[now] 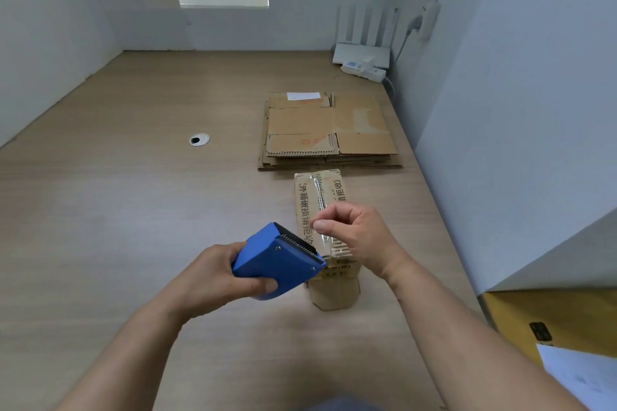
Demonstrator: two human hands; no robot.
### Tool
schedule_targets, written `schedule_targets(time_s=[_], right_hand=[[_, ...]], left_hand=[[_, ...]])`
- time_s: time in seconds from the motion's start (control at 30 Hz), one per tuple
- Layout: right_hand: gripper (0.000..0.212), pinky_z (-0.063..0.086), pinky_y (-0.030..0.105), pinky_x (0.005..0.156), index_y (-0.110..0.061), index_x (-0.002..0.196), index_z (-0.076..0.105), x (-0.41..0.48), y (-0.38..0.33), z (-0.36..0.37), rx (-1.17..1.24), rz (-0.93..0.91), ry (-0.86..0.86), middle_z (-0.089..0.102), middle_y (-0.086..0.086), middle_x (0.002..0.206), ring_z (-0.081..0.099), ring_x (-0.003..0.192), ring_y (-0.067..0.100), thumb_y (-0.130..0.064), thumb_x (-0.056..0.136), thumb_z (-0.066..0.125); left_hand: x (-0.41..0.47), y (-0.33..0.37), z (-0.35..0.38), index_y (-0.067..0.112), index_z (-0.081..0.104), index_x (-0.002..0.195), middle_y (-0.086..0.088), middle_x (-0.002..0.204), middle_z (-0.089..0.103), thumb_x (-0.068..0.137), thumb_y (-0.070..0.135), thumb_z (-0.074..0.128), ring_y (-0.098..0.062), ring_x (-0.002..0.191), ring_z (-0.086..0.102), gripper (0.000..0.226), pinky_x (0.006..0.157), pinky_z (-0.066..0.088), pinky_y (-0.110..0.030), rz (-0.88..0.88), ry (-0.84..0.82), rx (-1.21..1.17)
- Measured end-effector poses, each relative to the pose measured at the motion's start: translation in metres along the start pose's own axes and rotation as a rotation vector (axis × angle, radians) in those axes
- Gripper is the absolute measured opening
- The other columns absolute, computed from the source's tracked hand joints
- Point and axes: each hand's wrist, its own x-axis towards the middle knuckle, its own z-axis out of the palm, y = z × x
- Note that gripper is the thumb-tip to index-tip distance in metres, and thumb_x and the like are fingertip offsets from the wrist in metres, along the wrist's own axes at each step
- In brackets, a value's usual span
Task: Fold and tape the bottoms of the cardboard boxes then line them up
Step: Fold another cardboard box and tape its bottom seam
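Nearest, left hand (pixel 217 277) wrapped round a blue tape dispenser (pixel 280 260), thumb underneath, toothed blade aimed toward the right fingers. Just beyond, right hand (pixel 354 233) with thumb and forefinger pinching a strip of clear tape (pixel 322 238) (glossy, hard to trace), other fingers curled. Directly beneath both sets of fingertips, cardboard box (pixel 334 294), taped seam running away from them. Farther past the right fingers, stack of flattened boxes (pixel 330 130) on the wooden table (pixel 133 210).
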Motion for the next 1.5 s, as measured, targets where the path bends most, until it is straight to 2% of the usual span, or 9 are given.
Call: schedule_targets(time_s=[0.1, 0.2, 0.27, 0.53, 0.73, 0.87, 1.07, 1.33, 1.5], right_hand=[[0.020, 0.048, 0.017, 0.068, -0.022, 0.073, 0.067, -0.002, 0.002, -0.002, -0.090, -0.035, 0.030, 0.063, -0.006, 0.075, 0.057, 0.072, 0.004, -0.004, 0.081, 0.071], [0.015, 0.051, 0.028, 0.072, -0.018, 0.081, 0.067, -0.006, 0.003, -0.007, -0.052, -0.011, 0.025, 0.063, -0.002, 0.079, 0.056, 0.075, 0.011, -0.004, 0.081, 0.071], [0.006, 0.052, 0.027, 0.068, -0.008, 0.083, 0.070, -0.008, 0.004, -0.012, 0.022, -0.012, 0.043, 0.064, 0.003, 0.079, 0.058, 0.074, 0.011, -0.003, 0.084, 0.066], [0.011, 0.052, 0.025, 0.055, 0.000, 0.077, 0.064, -0.012, 0.002, -0.020, 0.082, 0.046, 0.084, 0.064, 0.008, 0.069, 0.057, 0.057, 0.012, -0.001, 0.088, 0.061], [0.027, 0.043, 0.021, 0.042, -0.007, 0.060, 0.060, -0.018, 0.018, -0.031, 0.102, 0.176, 0.391, 0.055, -0.002, 0.049, 0.047, 0.039, 0.010, 0.000, 0.086, 0.060], [0.026, 0.045, 0.024, 0.048, -0.008, 0.063, 0.059, -0.025, 0.031, -0.057, -0.119, 0.289, 0.429, 0.055, 0.002, 0.057, 0.048, 0.046, 0.013, -0.012, 0.089, 0.060], [0.025, 0.046, 0.028, 0.045, -0.008, 0.061, 0.056, -0.029, 0.059, -0.030, -0.158, 0.410, 0.464, 0.054, 0.004, 0.058, 0.046, 0.055, 0.019, -0.010, 0.085, 0.058], [0.023, 0.053, 0.045, 0.062, -0.007, 0.062, 0.058, -0.027, 0.070, -0.023, -0.236, 0.451, 0.478, 0.057, 0.002, 0.057, 0.050, 0.052, 0.019, -0.013, 0.084, 0.058], [0.020, 0.056, 0.043, 0.058, -0.003, 0.067, 0.059, -0.026, 0.080, -0.019, -0.208, 0.493, 0.458, 0.057, 0.006, 0.061, 0.051, 0.057, 0.019, -0.012, 0.085, 0.058]], left_hand=[[0.003, 0.004, 0.002, 0.036, 0.071, 0.084, 0.017, 0.079, 0.070, 0.062, 0.042, 0.082, 0.001, 0.069, 0.063, 0.025, 0.060, 0.045, -0.010, -0.013, -0.029, -0.038], [0.006, 0.008, 0.002, 0.032, 0.072, 0.085, 0.010, 0.084, 0.073, 0.031, 0.074, 0.078, -0.003, 0.074, 0.065, 0.069, 0.064, 0.047, -0.014, 0.007, -0.040, -0.126], [0.009, 0.009, 0.002, 0.026, 0.073, 0.091, 0.004, 0.089, 0.073, 0.026, 0.084, 0.072, -0.010, 0.080, 0.067, 0.087, 0.071, 0.049, -0.021, 0.015, -0.073, -0.146], [0.017, 0.021, 0.003, 0.022, 0.070, 0.086, 0.005, 0.082, 0.073, 0.023, 0.083, 0.070, -0.008, 0.070, 0.067, 0.088, 0.066, 0.046, -0.020, -0.015, -0.143, -0.085], [0.017, 0.023, -0.029, 0.021, 0.072, 0.074, -0.006, 0.077, 0.071, 0.019, 0.087, 0.069, -0.013, 0.065, 0.063, 0.086, 0.065, 0.038, -0.028, -0.061, -0.150, 0.052], [0.011, 0.005, -0.054, 0.013, 0.071, 0.074, -0.005, 0.073, 0.072, 0.013, 0.089, 0.066, -0.020, 0.067, 0.066, 0.098, 0.067, 0.039, -0.030, -0.183, -0.155, 0.198], [0.023, -0.002, -0.053, 0.015, 0.071, 0.078, 0.002, 0.072, 0.072, 0.007, 0.094, 0.058, -0.015, 0.066, 0.067, 0.106, 0.064, 0.041, -0.027, -0.279, -0.202, 0.345], [0.047, -0.015, -0.047, 0.018, 0.064, 0.077, 0.002, 0.077, 0.066, 0.064, 0.065, 0.074, -0.015, 0.072, 0.060, 0.050, 0.061, 0.037, -0.026, -0.347, -0.164, 0.479], [0.066, -0.021, -0.035, 0.018, 0.064, 0.082, 0.001, 0.085, 0.065, 0.074, 0.061, 0.069, -0.015, 0.077, 0.060, 0.044, 0.063, 0.037, -0.025, -0.400, -0.178, 0.542]])
